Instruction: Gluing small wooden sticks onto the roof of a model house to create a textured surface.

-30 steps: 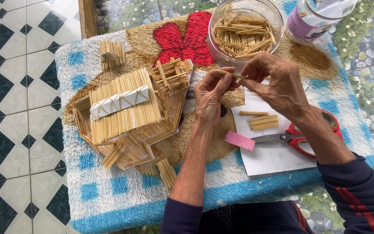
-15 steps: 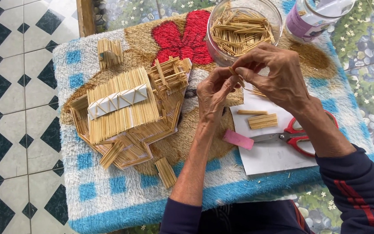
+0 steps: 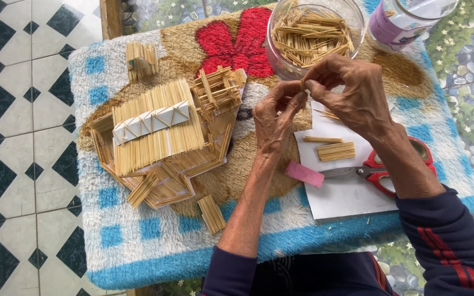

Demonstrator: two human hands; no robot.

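Your left hand (image 3: 274, 118) and right hand (image 3: 353, 96) meet above the bench (image 3: 138, 252), fingers (image 3: 297, 98) of both pressed together on one short stick (image 3: 303, 84) held upright between the fingertips. Just beyond your right fingers stands the glass bowl (image 3: 281, 63), heaped with loose sticks. Farther out on the same side, at the frame's upper edge, is a plastic jar (image 3: 396, 24) with a lilac label.

Below your right hand lies a white sheet (image 3: 346, 197), carrying a small glued panel (image 3: 336, 151) of sticks, a single stick just above it and red-handled scissors (image 3: 379, 170), whose handles sit partly under your right wrist. A pink block (image 3: 304, 174) rests at the sheet's near-left corner, just beside your left forearm.

Left of your left hand stands the stick house (image 3: 157, 142), its roof ridged with white folded triangles, a small open frame (image 3: 218, 90) of sticks at its corner nearest your fingers. A separate stick bundle (image 3: 141, 59) stands well apart beyond the house, and a flat stick piece (image 3: 212, 214) lies near your left elbow on the blue-checked rug (image 3: 116, 235) covering the bench
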